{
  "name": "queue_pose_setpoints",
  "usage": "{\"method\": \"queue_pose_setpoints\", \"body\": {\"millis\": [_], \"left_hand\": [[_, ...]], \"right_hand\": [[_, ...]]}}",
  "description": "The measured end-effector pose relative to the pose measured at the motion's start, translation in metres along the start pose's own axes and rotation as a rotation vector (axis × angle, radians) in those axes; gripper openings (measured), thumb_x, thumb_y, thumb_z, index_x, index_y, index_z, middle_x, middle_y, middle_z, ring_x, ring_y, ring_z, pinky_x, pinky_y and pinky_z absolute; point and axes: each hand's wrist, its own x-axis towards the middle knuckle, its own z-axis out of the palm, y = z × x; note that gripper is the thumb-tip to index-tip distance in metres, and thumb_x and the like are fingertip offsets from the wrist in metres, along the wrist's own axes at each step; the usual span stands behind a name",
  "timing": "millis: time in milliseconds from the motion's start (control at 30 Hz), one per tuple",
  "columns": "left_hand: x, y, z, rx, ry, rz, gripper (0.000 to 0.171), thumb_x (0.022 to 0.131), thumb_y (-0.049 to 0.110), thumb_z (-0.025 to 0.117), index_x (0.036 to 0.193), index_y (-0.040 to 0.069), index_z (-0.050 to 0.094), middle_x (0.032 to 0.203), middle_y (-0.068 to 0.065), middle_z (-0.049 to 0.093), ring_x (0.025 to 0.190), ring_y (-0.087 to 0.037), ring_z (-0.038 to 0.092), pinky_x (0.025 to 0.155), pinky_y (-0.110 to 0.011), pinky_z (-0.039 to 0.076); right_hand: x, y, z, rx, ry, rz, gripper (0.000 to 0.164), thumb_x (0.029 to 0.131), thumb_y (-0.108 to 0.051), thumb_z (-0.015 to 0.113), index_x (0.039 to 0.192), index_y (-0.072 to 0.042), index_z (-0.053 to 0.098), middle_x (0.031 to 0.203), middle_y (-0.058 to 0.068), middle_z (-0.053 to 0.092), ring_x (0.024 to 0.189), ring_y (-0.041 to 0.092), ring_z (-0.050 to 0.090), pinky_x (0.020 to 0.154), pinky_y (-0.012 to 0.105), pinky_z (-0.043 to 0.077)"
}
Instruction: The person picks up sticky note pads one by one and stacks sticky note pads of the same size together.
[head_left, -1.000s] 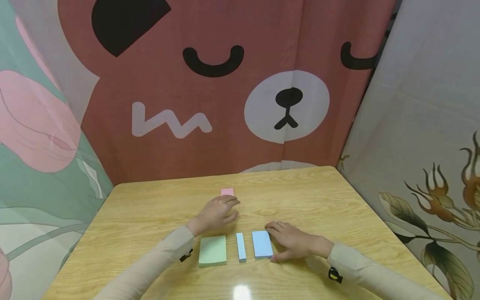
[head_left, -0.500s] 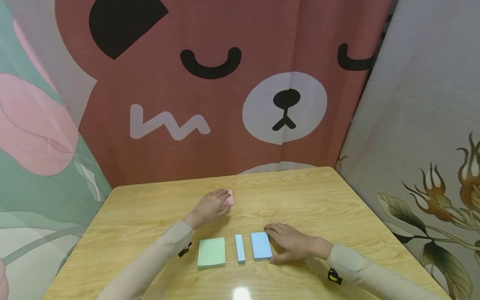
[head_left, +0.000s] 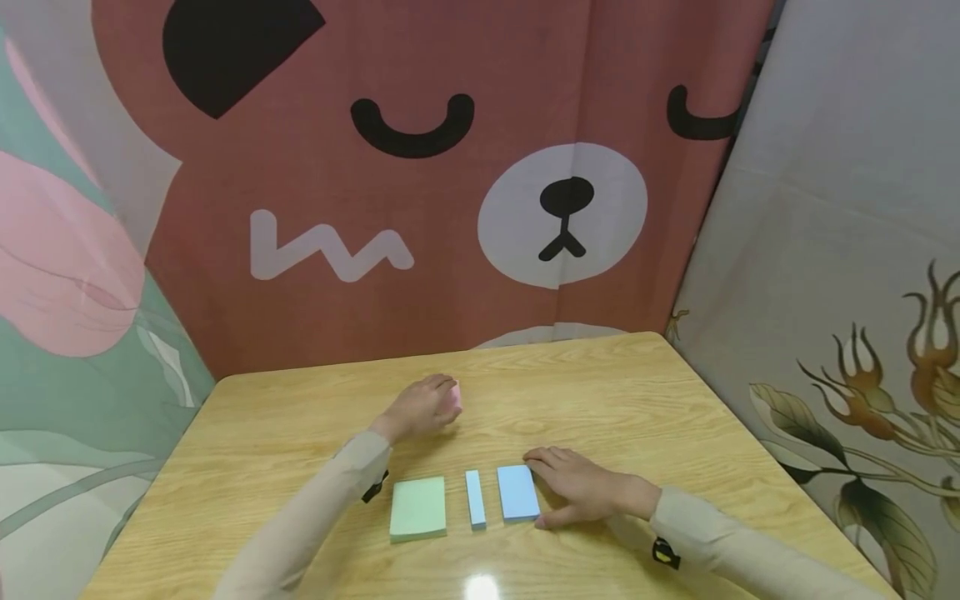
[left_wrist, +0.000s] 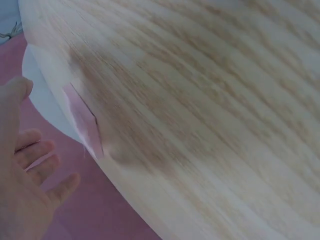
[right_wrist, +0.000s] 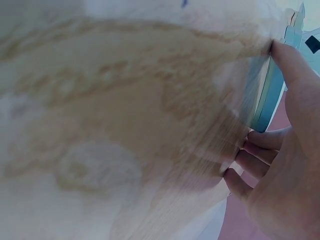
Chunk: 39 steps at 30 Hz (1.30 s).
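Toward the far side of the table lies a small pink sticky note pad (head_left: 456,395). My left hand (head_left: 418,407) reaches over its left side and covers part of it in the head view. The left wrist view has the pink pad (left_wrist: 85,122) flat on the wood, apart from the loosely bent fingers (left_wrist: 42,167). My right hand (head_left: 588,485) rests on the table, thumb and fingertips at the two right corners of a blue sticky note pad (head_left: 517,493). In the right wrist view the blue pad's edge (right_wrist: 270,97) sits between thumb and fingers.
A narrow light blue pad (head_left: 476,500) stands just left of the blue pad. Farther left is a larger green sticky note pad (head_left: 417,508). Wood-grained table (head_left: 600,392) surrounds them, with a printed bear curtain (head_left: 420,317) behind its far edge.
My left hand has moved forward and left to the pink pad, covering more of it. My right hand stays at the blue pad. The head view has shifted slightly.
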Motion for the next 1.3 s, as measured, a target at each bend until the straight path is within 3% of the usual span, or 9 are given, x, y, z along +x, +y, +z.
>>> {"method": "queue_pose_setpoints", "body": {"millis": [600,933,1067,1167,1300], "left_hand": [[0.009,-0.022,0.014,-0.081,-0.119,-0.127,0.073,0.083,0.051,0.05,0.134,0.001,0.034,0.138,-0.016,0.03,0.127,-0.028,0.025,0.101,-0.042,0.023],[0.01,-0.029,0.022,-0.067,-0.104,-0.117,0.067,0.081,0.049,0.055,0.127,0.002,0.044,0.135,-0.016,0.036,0.123,-0.028,0.033,0.096,-0.042,0.031],[0.007,-0.028,0.019,-0.095,-0.097,-0.101,0.053,0.08,0.044,0.06,0.114,0.004,0.052,0.123,-0.013,0.047,0.103,-0.023,0.047,0.083,-0.038,0.041],[0.007,-0.03,0.02,-0.113,-0.1,-0.091,0.051,0.079,0.043,0.061,0.111,0.005,0.053,0.115,-0.01,0.05,0.088,-0.018,0.048,0.073,-0.035,0.042],[0.008,-0.031,0.021,-0.107,-0.12,-0.093,0.049,0.08,0.045,0.06,0.11,0.006,0.054,0.123,-0.014,0.046,0.101,-0.023,0.048,0.08,-0.038,0.042]], "right_hand": [[0.0,-0.004,-0.005,0.012,0.008,0.002,0.079,0.083,-0.055,0.048,0.135,0.001,0.027,0.135,0.013,0.029,0.123,0.024,0.028,0.097,0.047,0.027],[0.001,-0.003,-0.002,-0.003,0.011,-0.005,0.08,0.082,-0.056,0.047,0.136,0.0,0.027,0.136,0.012,0.029,0.123,0.022,0.028,0.097,0.045,0.028],[0.001,-0.003,-0.001,-0.003,0.008,-0.001,0.08,0.083,-0.056,0.047,0.136,0.0,0.026,0.136,0.011,0.028,0.123,0.021,0.028,0.097,0.046,0.028],[0.001,-0.003,-0.001,-0.008,0.009,0.002,0.08,0.082,-0.056,0.047,0.136,0.0,0.027,0.135,0.011,0.029,0.123,0.021,0.028,0.097,0.045,0.028],[0.001,-0.003,0.0,-0.011,0.013,0.001,0.08,0.082,-0.057,0.047,0.135,0.0,0.027,0.135,0.011,0.029,0.123,0.021,0.028,0.097,0.044,0.028]]}}
